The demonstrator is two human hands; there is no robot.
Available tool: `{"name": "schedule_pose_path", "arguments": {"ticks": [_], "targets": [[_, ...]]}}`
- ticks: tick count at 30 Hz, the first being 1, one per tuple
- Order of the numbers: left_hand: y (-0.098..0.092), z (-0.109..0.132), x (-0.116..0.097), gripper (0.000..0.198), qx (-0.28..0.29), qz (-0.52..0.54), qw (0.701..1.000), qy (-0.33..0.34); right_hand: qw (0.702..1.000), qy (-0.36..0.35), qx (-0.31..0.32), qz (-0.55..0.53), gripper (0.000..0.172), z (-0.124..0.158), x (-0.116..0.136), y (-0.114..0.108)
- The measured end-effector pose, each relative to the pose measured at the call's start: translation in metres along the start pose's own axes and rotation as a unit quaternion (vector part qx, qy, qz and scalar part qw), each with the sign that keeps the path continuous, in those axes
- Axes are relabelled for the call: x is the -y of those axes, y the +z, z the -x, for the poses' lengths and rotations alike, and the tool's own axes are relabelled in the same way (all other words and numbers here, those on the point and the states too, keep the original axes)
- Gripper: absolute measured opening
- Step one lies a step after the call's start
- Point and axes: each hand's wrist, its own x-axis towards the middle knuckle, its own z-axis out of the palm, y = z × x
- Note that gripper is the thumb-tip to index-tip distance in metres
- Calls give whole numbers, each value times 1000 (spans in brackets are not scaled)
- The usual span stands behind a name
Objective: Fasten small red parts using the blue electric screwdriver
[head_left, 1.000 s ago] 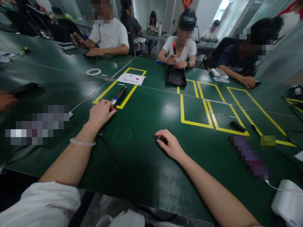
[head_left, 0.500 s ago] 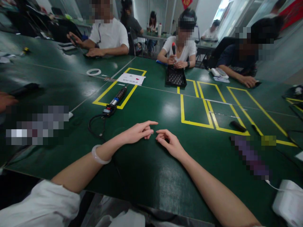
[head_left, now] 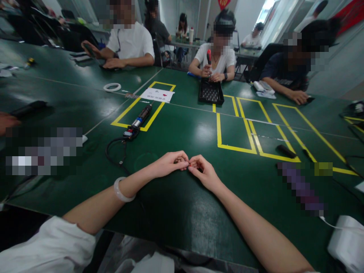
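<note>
My left hand (head_left: 172, 163) and my right hand (head_left: 205, 171) meet at the fingertips just above the green table (head_left: 176, 204). Both are curled into a pinch. A tiny dark and reddish spot shows where the fingertips join, too small to name. A pale bangle (head_left: 122, 189) circles my left wrist. Beyond my left hand lies a pen-shaped electric screwdriver (head_left: 138, 122) with a dark cable, partly inside a yellow tape outline (head_left: 119, 119). Neither hand touches it.
Across the table a co-worker holds a red-handled screwdriver (head_left: 209, 57) over a black tray (head_left: 211, 94). A paper sheet (head_left: 158, 94) and a white tape roll (head_left: 112, 87) lie ahead. At the right are a black object (head_left: 286, 151) and a white charger (head_left: 345, 240).
My left hand has moved slightly right and its stretched forefinger has curled in. The fingertips of both hands, apart before, now touch.
</note>
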Motion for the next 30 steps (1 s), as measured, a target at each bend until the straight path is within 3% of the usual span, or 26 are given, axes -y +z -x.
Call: {"name": "schedule_pose_path", "arguments": {"ticks": [8,12,15,17,19,22,24,26,30], "targets": [[-1,3,-1,18,-17,-125,990,65,999,10,2,38,13,-1,1,-2],[-4,3,-3,23,-18,-155,985,71,999,12,4,48,14,-2,4,-2],[-24,2,0,32,-73,-218,971,64,999,17,1,51,16,-2,4,-2],[-46,4,7,37,-138,-302,942,51,998,19,1,57,16,-2,4,-2],[-72,8,20,42,-215,-402,890,11,998,15,3,64,16,-2,3,-2],[-108,20,43,57,-337,-500,792,-100,997,5,5,72,16,-2,3,-2],[-128,29,55,68,-379,-522,745,-171,997,0,4,75,17,-2,2,-2],[-142,37,62,73,-369,-517,733,-241,997,-6,3,79,18,-2,2,-2],[-159,42,67,77,-299,-471,760,-332,995,-14,8,96,15,-1,5,-3]]}}
